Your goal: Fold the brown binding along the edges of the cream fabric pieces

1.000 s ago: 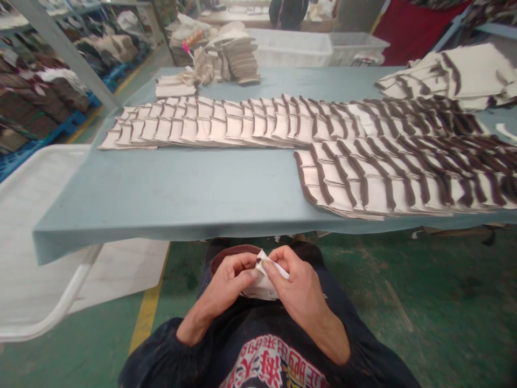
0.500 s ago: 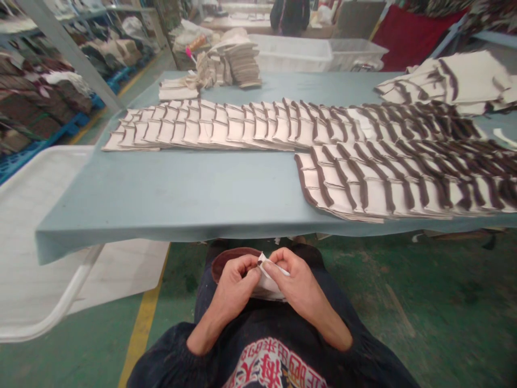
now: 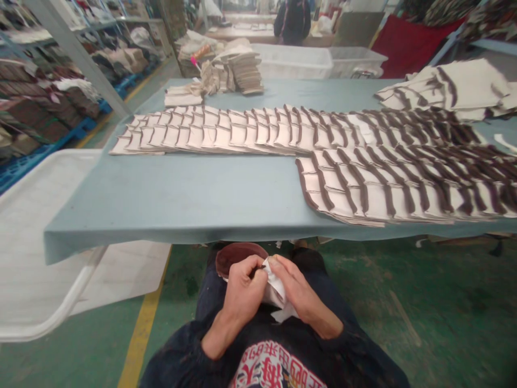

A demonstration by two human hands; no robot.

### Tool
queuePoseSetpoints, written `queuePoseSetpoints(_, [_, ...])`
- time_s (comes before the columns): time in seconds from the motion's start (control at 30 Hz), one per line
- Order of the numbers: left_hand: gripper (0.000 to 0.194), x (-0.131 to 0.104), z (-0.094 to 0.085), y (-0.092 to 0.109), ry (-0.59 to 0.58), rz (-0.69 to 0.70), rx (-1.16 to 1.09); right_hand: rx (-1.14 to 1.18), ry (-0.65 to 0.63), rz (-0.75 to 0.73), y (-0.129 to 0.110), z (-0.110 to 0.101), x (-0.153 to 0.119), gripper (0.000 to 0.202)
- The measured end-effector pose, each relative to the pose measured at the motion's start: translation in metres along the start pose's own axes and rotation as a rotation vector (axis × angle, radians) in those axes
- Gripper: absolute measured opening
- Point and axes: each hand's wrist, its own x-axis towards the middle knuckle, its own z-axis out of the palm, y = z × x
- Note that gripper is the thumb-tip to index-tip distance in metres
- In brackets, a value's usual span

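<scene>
Over my lap, a piece of white and brown fabric (image 3: pixel 274 286) is held between both hands. My left hand (image 3: pixel 244 285) pinches its upper edge between thumb and fingers, where a small dark bit shows. My right hand (image 3: pixel 301 291) is closed on the white part just beside it, fingertips almost touching the left ones. A brown curved section (image 3: pixel 238 256) of the piece sticks out beyond my left hand toward the table. A loose white flap hangs below my right hand. The fingertips partly hide the gripped edge.
A table with a pale blue cover (image 3: pixel 194 188) stands before my knees. On it lie overlapping rows of cream pieces with dark edging (image 3: pixel 363 188), a stack of beige cloth (image 3: pixel 246 67) and a cream pile (image 3: pixel 472 83). A white cart (image 3: pixel 48 215) stands left; a person (image 3: pixel 293 21) is beyond.
My right hand has shifted and its fingers now lie flatter over the white fabric, whose flap hangs lower. My left hand has turned slightly, still pinching the edge. The view has tilted slightly.
</scene>
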Motion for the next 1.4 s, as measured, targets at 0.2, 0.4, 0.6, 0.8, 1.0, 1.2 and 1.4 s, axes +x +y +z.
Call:
queuePoseSetpoints(0.2, [0.017, 0.014, -0.02, 0.014, -0.215, -0.089, -0.128, -0.286, 0.027, -0.139, -0.021, -0.006, -0.003, 0.048])
queuePoseSetpoints(0.4, [0.018, 0.019, -0.031, 0.033, -0.321, -0.118, -0.102, -0.555, 0.061, -0.203, -0.049, -0.032, -0.012, 0.026])
queuePoseSetpoints(0.6, [0.022, 0.023, -0.036, 0.049, -0.457, -0.075, -0.07, -0.742, -0.098, -0.543, -0.097, -0.039, -0.014, 0.032])
queuePoseSetpoints(0.8, [0.019, 0.025, -0.04, 0.055, -0.505, -0.065, -0.095, -0.817, -0.327, -0.656, -0.114, -0.034, 0.003, 0.035])
queuePoseSetpoints(1.0, [0.015, 0.023, -0.035, 0.052, -0.479, -0.041, -0.087, -1.016, -0.364, -0.584, -0.117, -0.032, 0.009, 0.011])
queuePoseSetpoints(1.2, [0.006, 0.017, -0.029, 0.054, -0.35, 0.025, -0.091, -1.07, -0.308, -0.525, -0.113, -0.032, 0.006, 0.015])
queuePoseSetpoints(1.4, [0.004, 0.014, -0.029, 0.053, -0.256, 0.11, -0.031, -0.887, -0.324, -0.401, -0.105, -0.028, 0.008, 0.017])
